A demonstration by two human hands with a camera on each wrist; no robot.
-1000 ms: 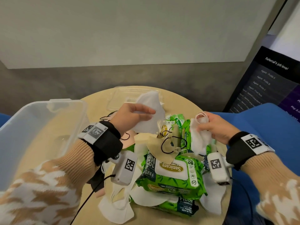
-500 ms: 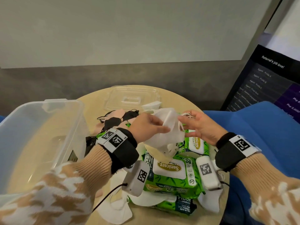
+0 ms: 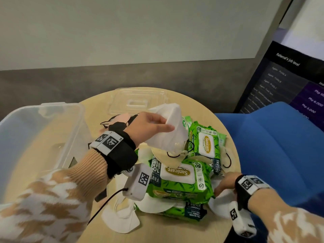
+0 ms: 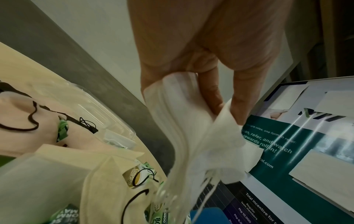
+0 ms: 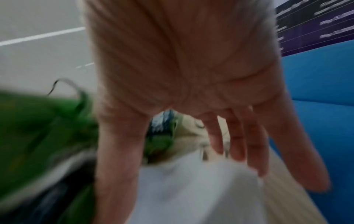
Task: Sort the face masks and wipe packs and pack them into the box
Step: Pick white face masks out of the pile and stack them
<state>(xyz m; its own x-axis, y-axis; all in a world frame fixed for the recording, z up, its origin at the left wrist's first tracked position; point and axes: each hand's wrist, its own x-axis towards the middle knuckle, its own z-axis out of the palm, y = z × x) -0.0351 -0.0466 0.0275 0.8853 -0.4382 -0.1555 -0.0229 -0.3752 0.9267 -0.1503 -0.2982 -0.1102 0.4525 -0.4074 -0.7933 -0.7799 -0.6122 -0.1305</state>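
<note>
1. Left hand (image 3: 149, 127) grasps a bunch of white face masks (image 3: 168, 130), lifted above the pile on the table (image 3: 175, 232); how many cannot be counted.
2. Right hand (image 3: 226, 184), fingers extended and released, reaches over a white mask (image 3: 219, 206) at the table edge; the wrist view is blurred and contact is unclear.
3. Green wipe packs (image 3: 180, 179) lie stacked, the lower ones mostly hidden.
4. The clear box (image 3: 57, 130) stands left, cut off by the frame.
</note>
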